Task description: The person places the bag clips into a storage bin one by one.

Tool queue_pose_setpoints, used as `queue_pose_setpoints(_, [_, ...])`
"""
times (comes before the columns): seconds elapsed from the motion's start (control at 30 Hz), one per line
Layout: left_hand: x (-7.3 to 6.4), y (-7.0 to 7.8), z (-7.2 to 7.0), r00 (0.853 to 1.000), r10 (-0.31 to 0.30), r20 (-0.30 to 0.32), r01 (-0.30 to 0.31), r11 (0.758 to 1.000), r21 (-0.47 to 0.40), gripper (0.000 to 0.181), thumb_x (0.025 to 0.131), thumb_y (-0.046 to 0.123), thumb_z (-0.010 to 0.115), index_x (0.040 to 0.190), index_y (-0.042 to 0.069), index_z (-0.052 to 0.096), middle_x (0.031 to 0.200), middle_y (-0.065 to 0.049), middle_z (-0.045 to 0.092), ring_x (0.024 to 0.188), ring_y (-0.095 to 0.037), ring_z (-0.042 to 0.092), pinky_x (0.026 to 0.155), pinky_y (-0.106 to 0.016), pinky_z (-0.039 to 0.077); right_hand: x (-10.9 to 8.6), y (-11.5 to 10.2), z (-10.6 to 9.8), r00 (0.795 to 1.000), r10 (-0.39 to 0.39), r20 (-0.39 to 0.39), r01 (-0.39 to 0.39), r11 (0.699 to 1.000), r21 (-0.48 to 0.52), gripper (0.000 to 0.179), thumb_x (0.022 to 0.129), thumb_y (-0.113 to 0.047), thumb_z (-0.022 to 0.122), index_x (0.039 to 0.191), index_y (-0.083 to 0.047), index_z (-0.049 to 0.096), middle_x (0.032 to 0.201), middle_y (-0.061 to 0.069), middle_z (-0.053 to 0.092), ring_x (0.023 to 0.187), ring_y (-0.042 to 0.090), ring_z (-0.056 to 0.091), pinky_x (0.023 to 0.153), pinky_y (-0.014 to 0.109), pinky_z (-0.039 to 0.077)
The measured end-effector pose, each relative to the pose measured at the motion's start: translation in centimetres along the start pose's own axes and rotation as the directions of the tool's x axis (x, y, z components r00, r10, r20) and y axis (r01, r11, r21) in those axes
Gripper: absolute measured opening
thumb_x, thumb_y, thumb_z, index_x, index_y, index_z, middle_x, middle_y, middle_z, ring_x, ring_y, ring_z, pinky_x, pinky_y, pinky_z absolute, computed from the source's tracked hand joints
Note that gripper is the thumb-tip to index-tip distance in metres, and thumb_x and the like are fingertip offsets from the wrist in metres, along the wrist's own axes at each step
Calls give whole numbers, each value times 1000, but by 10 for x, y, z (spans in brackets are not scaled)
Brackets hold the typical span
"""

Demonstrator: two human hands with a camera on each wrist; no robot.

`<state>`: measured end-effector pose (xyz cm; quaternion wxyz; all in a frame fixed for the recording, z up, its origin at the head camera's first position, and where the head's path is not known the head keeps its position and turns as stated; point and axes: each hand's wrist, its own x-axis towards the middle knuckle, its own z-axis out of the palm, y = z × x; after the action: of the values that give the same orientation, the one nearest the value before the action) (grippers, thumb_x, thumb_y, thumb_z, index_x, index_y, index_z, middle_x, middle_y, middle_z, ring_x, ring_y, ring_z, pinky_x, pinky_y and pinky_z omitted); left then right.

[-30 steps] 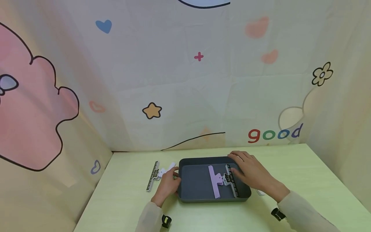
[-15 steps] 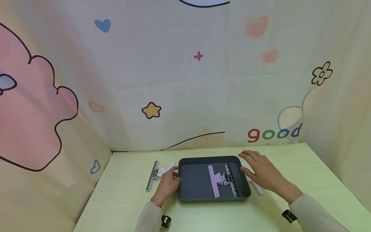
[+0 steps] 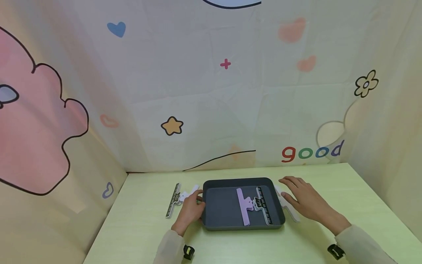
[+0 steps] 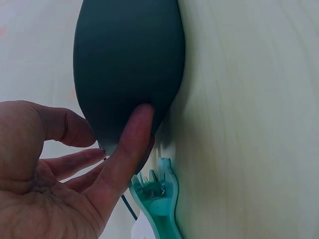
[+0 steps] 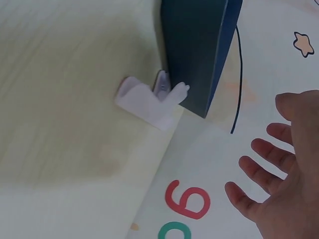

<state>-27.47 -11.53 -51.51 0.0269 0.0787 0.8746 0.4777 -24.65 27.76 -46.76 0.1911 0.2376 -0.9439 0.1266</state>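
Note:
A dark grey tray [image 3: 221,209] stands on the table. My left hand [image 3: 190,211] grips its left end; the left wrist view puts one finger at the rim and another digit against the outer wall [image 4: 129,59]. Inside the tray's right half lie a lilac wide-jawed clip [image 3: 243,205] and a piano-key-patterned clip [image 3: 262,205], handles facing. Just right of the tray, a pale clip [image 3: 291,212] rests on the table, partly hidden by the tray; the right wrist view shows this clip [image 5: 144,103] nearer. Above and beside it, my right hand [image 3: 304,198] has spread, loosely bent fingers, holding nothing.
Left of the tray lie another piano-key-patterned clip [image 3: 173,201] and a pale clip [image 3: 184,197], partly hidden behind my left hand. The pale green table [image 3: 145,227] ends at a printed cloth backdrop [image 3: 211,117] behind and at both sides.
My right hand has moved right, away from the tray's right rim and the key-patterned clip, uncovering the pale clip on the table. My left hand and the tray have stayed put.

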Motion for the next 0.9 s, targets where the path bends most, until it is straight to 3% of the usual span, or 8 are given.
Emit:
queue_pose_setpoints(0.3, [2, -4, 2, 1000, 13, -10, -12, 1000, 16, 49, 90, 5, 52, 139, 0, 49, 110, -24, 66, 54, -18, 64, 39, -33, 53, -11, 13, 12, 999, 32, 39, -32, 999, 9, 40, 95, -19, 64, 131, -4, 57, 130, 16, 58, 119, 39, 56, 89, 59, 50])
queue_pose_setpoints(0.9, [2, -4, 1, 1000, -7, 0, 7, 1000, -6, 50, 90, 5, 52, 140, 1, 48, 111, -24, 66, 51, -16, 62, 39, -34, 54, -22, 31, 27, 972, 51, 227, -61, 998, 35, 51, 89, -21, 71, 135, -6, 54, 137, 17, 55, 124, 40, 53, 93, 63, 49])
